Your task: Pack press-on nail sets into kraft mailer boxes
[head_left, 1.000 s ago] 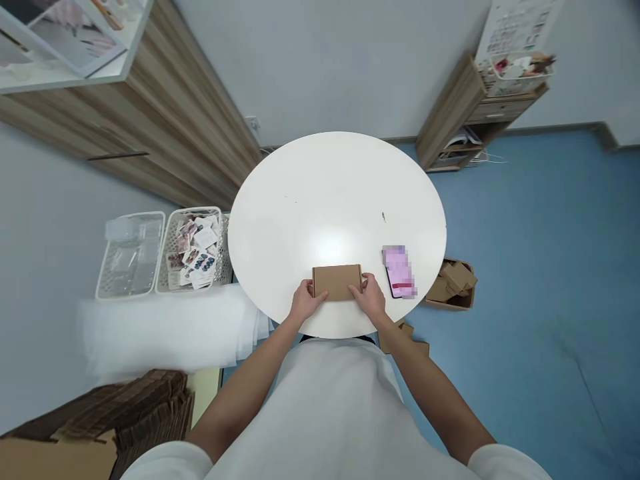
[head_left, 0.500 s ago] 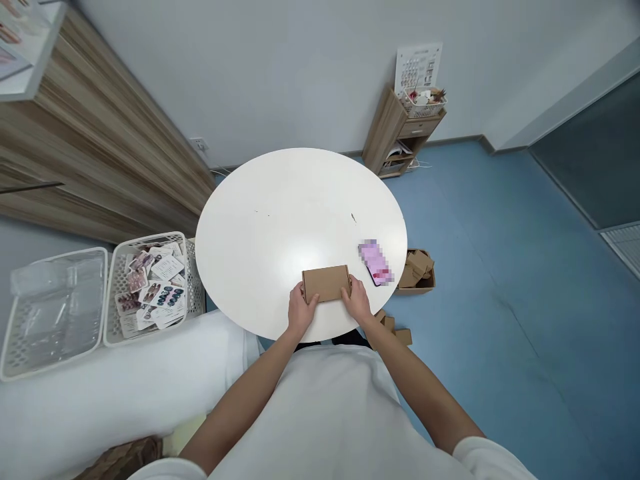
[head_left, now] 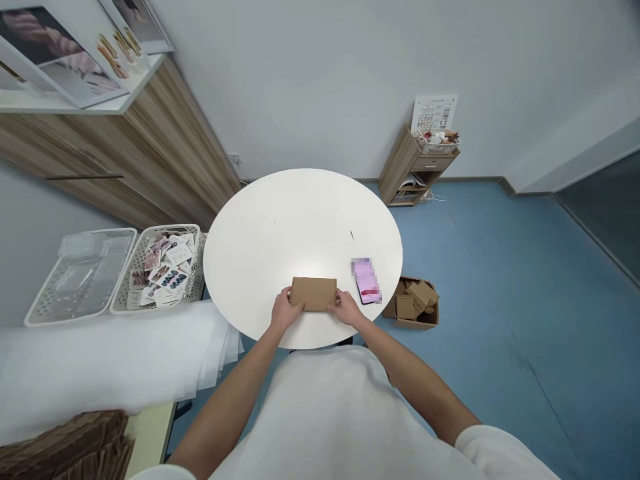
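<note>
A small closed cardboard box (head_left: 314, 294) is at the near side of the round white table (head_left: 280, 200). My left hand (head_left: 287, 310) grips its left end, thumb on the near corner. At the opposite end my right hand (head_left: 347, 309) holds it the same way. The fingers behind the box are partly hidden. Whether the box rests on the tabletop or is just above it, I cannot tell. To the right of my right hand lies a phone (head_left: 367, 281) with a blurred pink screen.
Left of the table stand a white basket of printed cards (head_left: 199, 267) and a basket of clear plastic packs (head_left: 31, 313). White sheets (head_left: 125, 353) lie nearer. A carton of small cardboard boxes (head_left: 425, 325) sits on the floor at right. A wooden cabinet (head_left: 395, 167) is behind.
My view has tilted up and shifted, showing more of the shelf at left and the floor carton. Both hands still hold the box, which now appears squarer to me.
</note>
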A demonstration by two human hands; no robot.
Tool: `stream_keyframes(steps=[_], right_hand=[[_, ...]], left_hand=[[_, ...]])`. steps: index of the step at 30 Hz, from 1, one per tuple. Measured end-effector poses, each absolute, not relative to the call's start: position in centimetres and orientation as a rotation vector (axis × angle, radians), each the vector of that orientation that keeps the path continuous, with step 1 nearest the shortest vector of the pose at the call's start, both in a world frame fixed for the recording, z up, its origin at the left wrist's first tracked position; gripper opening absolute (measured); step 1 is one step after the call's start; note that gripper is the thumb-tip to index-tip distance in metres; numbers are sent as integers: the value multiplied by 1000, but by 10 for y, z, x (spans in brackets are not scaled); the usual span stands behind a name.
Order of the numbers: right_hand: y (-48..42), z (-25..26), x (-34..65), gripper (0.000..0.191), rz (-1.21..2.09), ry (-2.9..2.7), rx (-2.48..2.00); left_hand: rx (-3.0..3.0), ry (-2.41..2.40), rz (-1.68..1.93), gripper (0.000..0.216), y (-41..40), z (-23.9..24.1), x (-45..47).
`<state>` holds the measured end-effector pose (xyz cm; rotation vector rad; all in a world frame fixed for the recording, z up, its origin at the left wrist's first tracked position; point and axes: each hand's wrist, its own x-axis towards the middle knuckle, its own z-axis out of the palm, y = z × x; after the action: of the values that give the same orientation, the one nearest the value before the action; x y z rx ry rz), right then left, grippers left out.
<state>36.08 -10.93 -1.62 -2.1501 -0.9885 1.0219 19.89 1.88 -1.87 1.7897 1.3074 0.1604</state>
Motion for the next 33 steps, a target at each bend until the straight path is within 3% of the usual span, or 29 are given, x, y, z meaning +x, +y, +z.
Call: stream_keyframes(steps=[8,15,22,26,29,33], right_hand=[[-176,8,387,62,1052,-908,-1834],[-266,18,432,69,693,-644,-1954],[-357,22,481,66,340,-193,-2245],[-394,21,497,74,176,51,-2290],[-401,21,497,79,-21,133,-2288],[-387,15,482,71,-84,36,-2246]], left_hand=[[1828,1292,409,60,-41,20,229],[2014,929,235,58,-90,53,320],[2113,415,-70,60,-151,47,434],[2061,149,-95,64,-190,47,486],[1993,26,-106,64,-206,50,498],[1966,70,-112,61,-199,43,475]])
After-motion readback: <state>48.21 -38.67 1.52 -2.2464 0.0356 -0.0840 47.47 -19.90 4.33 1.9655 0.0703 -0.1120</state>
